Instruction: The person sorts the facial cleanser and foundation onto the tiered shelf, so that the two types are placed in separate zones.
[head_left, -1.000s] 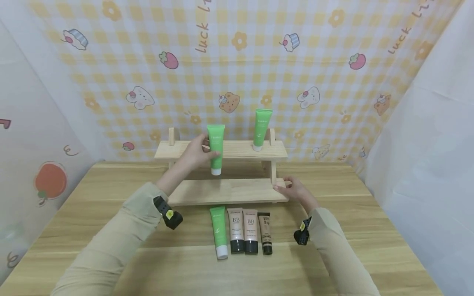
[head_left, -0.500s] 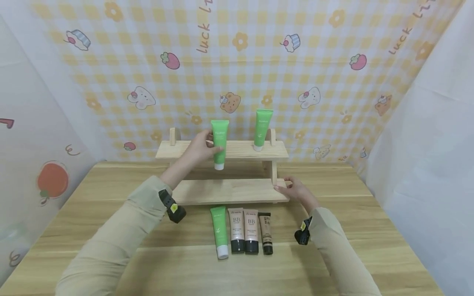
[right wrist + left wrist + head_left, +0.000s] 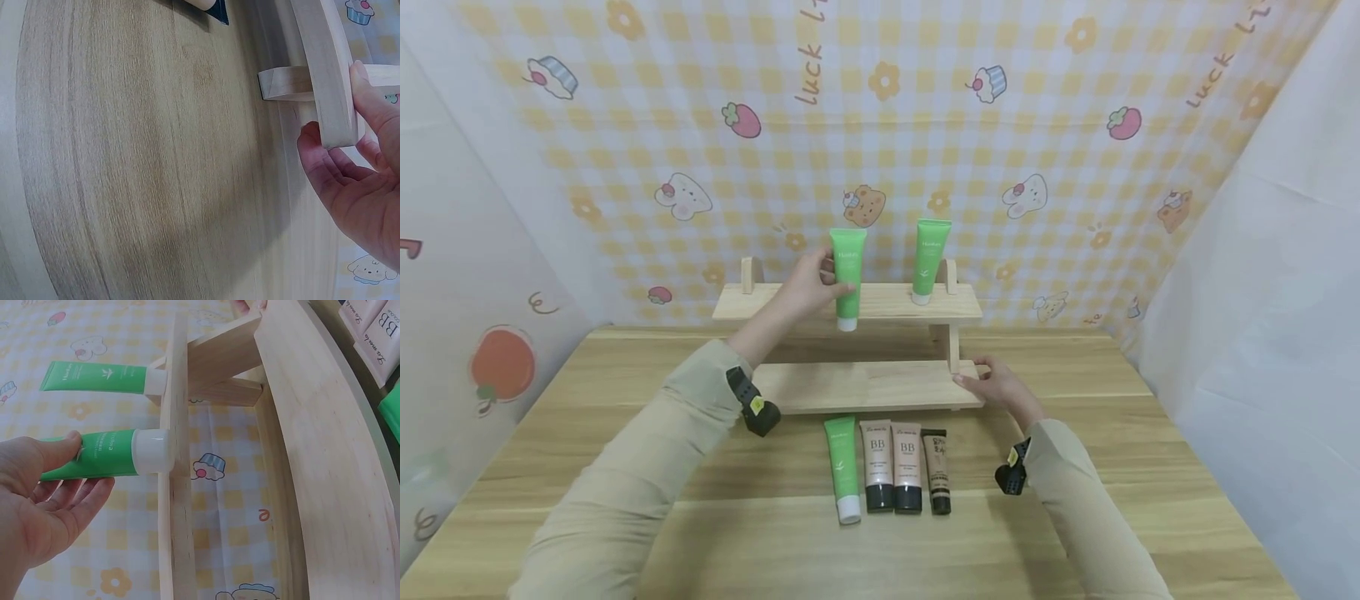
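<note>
My left hand [image 3: 811, 283] grips a green squeeze tube [image 3: 848, 275] upright, its white cap down, at the front of the upper shelf [image 3: 880, 303] of a wooden two-tier rack. In the left wrist view the thumb and fingers pinch the tube [image 3: 106, 453], with its cap right by the shelf edge [image 3: 178, 487]. A second green tube [image 3: 931, 260] stands cap down on that shelf's right part. My right hand [image 3: 996, 383] holds the right end of the lower shelf [image 3: 865, 385]; in the right wrist view, thumb and fingers clasp the board's end [image 3: 334, 94].
On the wooden table [image 3: 760, 533] before the rack lie a green tube [image 3: 844, 471], two pinkish BB cream tubes [image 3: 877, 467] with black caps, and a slim brown-and-black tube [image 3: 937, 472]. A checked cloth [image 3: 880, 133] hangs behind the rack.
My left hand has raised the green tube and shifted it slightly right, up towards the top shelf. The right hand stays on the lower shelf's end.
</note>
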Action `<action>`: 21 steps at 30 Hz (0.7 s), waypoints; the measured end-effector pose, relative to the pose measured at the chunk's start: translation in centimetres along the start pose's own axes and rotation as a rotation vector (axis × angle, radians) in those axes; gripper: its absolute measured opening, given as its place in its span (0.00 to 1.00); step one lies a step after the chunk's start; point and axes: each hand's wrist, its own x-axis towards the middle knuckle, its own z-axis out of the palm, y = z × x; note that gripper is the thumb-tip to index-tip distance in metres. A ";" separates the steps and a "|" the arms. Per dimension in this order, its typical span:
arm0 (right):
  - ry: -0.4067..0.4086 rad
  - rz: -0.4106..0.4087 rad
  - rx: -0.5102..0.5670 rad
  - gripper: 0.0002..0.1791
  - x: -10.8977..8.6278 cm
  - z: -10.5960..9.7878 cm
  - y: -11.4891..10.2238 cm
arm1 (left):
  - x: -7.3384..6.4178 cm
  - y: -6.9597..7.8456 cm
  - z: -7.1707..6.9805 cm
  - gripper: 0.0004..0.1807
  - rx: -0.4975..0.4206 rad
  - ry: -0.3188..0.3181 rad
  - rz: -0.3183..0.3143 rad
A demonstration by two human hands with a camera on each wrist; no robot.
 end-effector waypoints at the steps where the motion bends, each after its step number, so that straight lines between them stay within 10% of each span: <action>1: 0.000 0.000 0.001 0.41 0.0 0.0 0.0 | 0.1 0.0 0.0 0.30 0.001 0.002 0.002; 21: 0.019 -0.004 0.002 0.41 -0.2 0.2 0.2 | 1.8 -0.7 1.0 0.29 -0.143 0.110 0.018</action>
